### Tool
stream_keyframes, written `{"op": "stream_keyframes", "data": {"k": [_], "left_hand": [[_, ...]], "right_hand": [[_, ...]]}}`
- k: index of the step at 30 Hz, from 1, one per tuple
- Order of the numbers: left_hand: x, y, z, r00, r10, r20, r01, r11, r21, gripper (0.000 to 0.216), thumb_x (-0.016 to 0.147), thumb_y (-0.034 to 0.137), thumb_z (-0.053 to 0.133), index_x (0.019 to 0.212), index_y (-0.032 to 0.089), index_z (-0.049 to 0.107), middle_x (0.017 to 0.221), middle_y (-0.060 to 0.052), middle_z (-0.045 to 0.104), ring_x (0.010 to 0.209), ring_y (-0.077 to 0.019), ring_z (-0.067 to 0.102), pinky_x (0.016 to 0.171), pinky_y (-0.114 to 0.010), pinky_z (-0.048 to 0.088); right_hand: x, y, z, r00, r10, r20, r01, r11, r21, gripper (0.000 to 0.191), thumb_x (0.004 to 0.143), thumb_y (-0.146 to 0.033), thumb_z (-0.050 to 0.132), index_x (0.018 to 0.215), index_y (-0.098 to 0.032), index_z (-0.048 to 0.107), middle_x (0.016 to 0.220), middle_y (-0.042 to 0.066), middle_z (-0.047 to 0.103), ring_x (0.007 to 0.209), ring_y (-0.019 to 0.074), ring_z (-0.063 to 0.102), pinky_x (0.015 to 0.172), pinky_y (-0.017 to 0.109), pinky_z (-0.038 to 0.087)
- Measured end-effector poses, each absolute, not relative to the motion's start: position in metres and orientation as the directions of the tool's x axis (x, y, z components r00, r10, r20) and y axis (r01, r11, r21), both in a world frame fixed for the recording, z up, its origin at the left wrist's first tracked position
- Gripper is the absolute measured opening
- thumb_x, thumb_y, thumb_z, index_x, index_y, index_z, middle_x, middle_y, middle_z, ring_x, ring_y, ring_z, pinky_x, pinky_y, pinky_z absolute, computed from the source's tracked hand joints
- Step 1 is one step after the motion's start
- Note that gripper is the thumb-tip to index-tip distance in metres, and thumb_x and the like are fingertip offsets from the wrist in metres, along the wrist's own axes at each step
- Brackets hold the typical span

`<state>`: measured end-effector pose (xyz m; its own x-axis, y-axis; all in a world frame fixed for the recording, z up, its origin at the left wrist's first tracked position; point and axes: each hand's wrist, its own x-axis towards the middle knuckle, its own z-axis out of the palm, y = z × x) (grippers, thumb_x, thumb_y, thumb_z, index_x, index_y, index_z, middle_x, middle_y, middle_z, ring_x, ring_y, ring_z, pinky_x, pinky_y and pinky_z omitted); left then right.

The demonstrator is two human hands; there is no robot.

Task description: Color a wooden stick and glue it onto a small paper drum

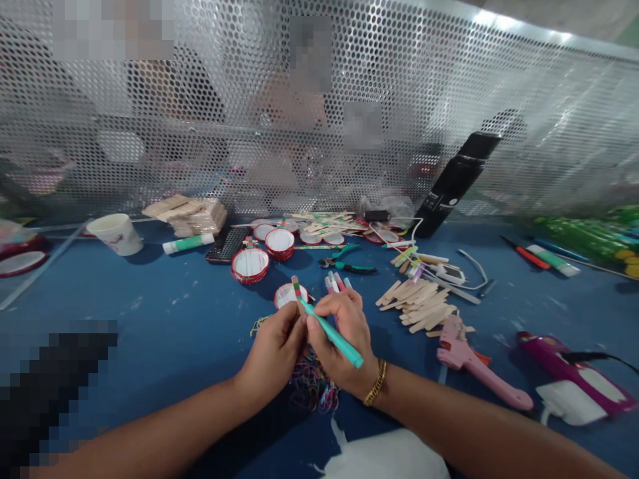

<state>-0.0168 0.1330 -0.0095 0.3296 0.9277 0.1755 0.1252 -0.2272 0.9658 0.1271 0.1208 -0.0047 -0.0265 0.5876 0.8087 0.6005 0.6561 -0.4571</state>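
Upright between the fingers of my left hand (273, 339) is a wooden craft stick (295, 286) with red and green bands near its top. My right hand (347, 336) is closed around a teal marker (339, 342), its tip at the stick just below the bands. Behind the stick lies a round white piece with a red rim (284, 297). Several more markers (335, 282) lie just beyond my right hand. Under my hands is a tangle of coloured rubber bands or threads (319, 386), partly hidden.
On the blue table are loose craft sticks (417, 303), a pink glue gun (464, 362), pliers (349, 263), red-rimmed round pieces (249, 265), a paper cup (116, 234), a glue stick (188, 243) and a black bottle (454, 183). A perforated metal screen (239, 146) stands behind.
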Motion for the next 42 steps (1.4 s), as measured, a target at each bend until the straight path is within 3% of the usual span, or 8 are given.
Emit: {"op": "stream_keyframes", "data": {"k": [12,20,27,42], "left_hand": [[-0.0158,0.1334,-0.0090,0.301,0.937,0.179,0.146,-0.231,0.962,0.033,0.097,0.043,0.050,0.073,0.021,0.048,0.062,0.004,0.047,0.055,-0.0115,0.041,0.053,-0.024,0.034],[-0.0162,0.1335,-0.0077,0.315,0.931,0.187,0.126,-0.236,0.963,0.032,0.096,0.040,0.050,0.071,0.022,0.042,0.062,0.005,0.046,0.058,-0.0120,0.040,0.056,-0.024,0.035],[-0.0166,0.1325,-0.0097,0.326,0.931,0.162,0.120,-0.210,0.970,0.028,0.095,0.042,0.051,0.076,0.021,0.049,0.063,0.004,0.048,0.056,-0.0119,0.040,0.052,-0.023,0.035],[-0.0162,0.1339,-0.0102,0.318,0.931,0.178,0.103,-0.221,0.970,0.030,0.096,0.039,0.051,0.073,0.022,0.045,0.062,0.005,0.046,0.058,-0.0124,0.040,0.055,-0.024,0.034]], "right_hand": [[0.1277,0.1220,-0.0063,-0.014,0.603,0.797,0.616,0.633,-0.469,0.003,0.092,-0.022,0.057,0.091,-0.024,0.054,0.082,0.000,0.066,0.079,0.0179,0.063,0.089,0.042,0.044],[0.1254,0.1194,-0.0051,-0.030,0.598,0.801,0.596,0.654,-0.466,0.004,0.091,-0.021,0.057,0.090,-0.024,0.054,0.082,0.000,0.066,0.080,0.0176,0.064,0.090,0.042,0.043],[0.1249,0.1198,-0.0042,-0.046,0.598,0.800,0.593,0.661,-0.460,0.005,0.090,-0.021,0.058,0.089,-0.024,0.054,0.081,-0.001,0.067,0.079,0.0175,0.065,0.089,0.040,0.043],[0.1254,0.1196,-0.0053,-0.032,0.590,0.807,0.593,0.661,-0.460,0.005,0.091,-0.021,0.058,0.090,-0.024,0.054,0.082,-0.001,0.066,0.081,0.0179,0.064,0.089,0.041,0.043]]}}
